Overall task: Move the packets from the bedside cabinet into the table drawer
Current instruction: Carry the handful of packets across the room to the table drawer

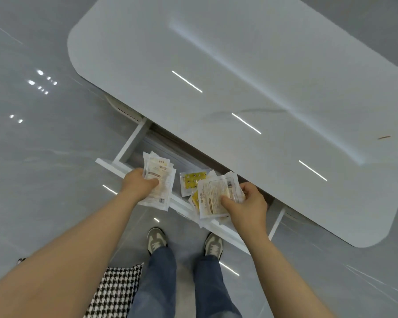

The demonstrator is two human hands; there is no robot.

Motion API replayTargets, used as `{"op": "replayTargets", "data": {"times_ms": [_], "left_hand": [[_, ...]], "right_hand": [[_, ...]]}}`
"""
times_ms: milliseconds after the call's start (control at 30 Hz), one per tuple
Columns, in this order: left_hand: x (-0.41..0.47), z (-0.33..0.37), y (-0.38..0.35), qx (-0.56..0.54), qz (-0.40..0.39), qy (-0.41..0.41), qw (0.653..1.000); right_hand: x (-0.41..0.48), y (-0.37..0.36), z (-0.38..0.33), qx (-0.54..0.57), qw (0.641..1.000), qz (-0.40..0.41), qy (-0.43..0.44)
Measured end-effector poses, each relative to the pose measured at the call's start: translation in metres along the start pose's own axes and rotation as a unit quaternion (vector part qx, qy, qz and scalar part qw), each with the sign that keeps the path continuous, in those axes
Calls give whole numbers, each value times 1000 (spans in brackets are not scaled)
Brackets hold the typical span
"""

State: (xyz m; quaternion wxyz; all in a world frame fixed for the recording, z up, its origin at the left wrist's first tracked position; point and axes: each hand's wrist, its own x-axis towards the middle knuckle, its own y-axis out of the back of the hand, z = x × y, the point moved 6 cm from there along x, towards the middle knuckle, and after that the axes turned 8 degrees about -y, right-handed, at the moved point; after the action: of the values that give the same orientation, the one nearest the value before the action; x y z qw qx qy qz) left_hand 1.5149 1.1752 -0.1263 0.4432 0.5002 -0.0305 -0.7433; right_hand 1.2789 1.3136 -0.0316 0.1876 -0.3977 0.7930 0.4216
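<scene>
I'm looking down past the white worktop (239, 65) at the open drawer (130, 143), pulled out toward me. Both hands hang over it, my left hand (138, 185) at its left end and my right hand (251, 203) at its right, so neither is nearer. Each has its fingers (153, 182) curled round packets. The left stack (159, 171) straddles the front rail, long axis pointing away from me, and the right stack (214, 193) does much the same. Whether the yellow packet (193, 182) between them already lies inside, I can't tell. I judge the release goes down and slightly forward.
</scene>
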Motion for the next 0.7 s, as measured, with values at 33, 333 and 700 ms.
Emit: {"op": "replayTargets", "data": {"times_ms": [33,333,700], "left_hand": [[10,-4,-3,-3,1,4,1000],[82,-26,-14,-16,48,4,999],[91,-25,-10,64,140,-118,981]], "right_hand": [[7,-6,4,-1,1000,0,0],[66,-50,25,-27,1000,-14,-2],[105,-119,24,-45,998,-35,3]]}}
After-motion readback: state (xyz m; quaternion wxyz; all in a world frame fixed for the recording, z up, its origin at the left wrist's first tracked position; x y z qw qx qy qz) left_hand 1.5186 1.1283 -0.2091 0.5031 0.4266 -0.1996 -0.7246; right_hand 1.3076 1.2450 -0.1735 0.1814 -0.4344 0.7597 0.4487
